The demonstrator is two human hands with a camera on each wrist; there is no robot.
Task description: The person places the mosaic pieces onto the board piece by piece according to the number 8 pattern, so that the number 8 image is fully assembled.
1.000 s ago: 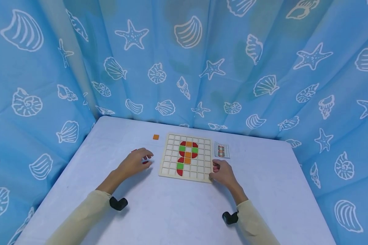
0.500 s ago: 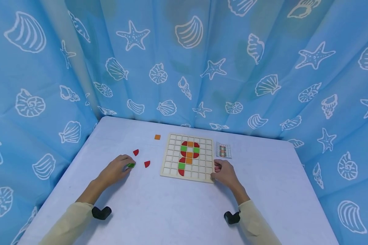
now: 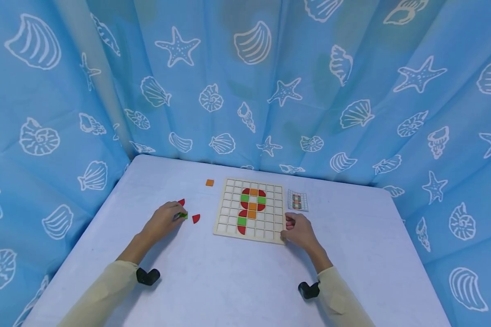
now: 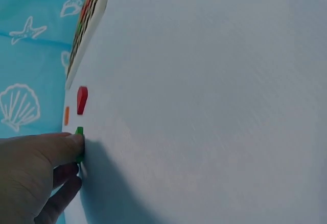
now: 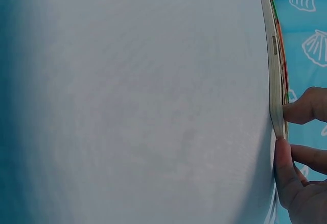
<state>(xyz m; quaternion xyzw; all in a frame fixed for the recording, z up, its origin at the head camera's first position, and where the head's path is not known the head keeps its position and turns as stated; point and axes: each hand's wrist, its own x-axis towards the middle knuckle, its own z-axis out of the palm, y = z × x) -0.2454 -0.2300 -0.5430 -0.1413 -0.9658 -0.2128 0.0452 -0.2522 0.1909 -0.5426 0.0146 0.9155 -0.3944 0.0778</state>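
My left hand [image 3: 163, 221] pinches a green square tile [image 3: 183, 215] just over the white table. In the left wrist view, the thumb and a finger hold the green tile [image 4: 80, 130] on edge. Close by lie two red quarter-circle tiles, one red tile [image 3: 196, 219] to its right and another red tile [image 3: 182, 201] partly behind the hand. With thumb and index finger, my right hand [image 3: 300, 232] grips the near right corner of the grid board [image 3: 268, 217]. Red, green and orange tiles fill several cells in its middle and lower left.
An orange square tile [image 3: 209, 182] lies left of the board's far corner. Right of the board is a small pattern card [image 3: 298, 200] with a coloured grid figure. A blue shell-print curtain [image 3: 237, 91] stands behind the table [image 3: 237, 281].
My left hand drew back from the red tiles with a green tile in its fingers, then came slightly right and forward again. The right hand stays at the board's corner.
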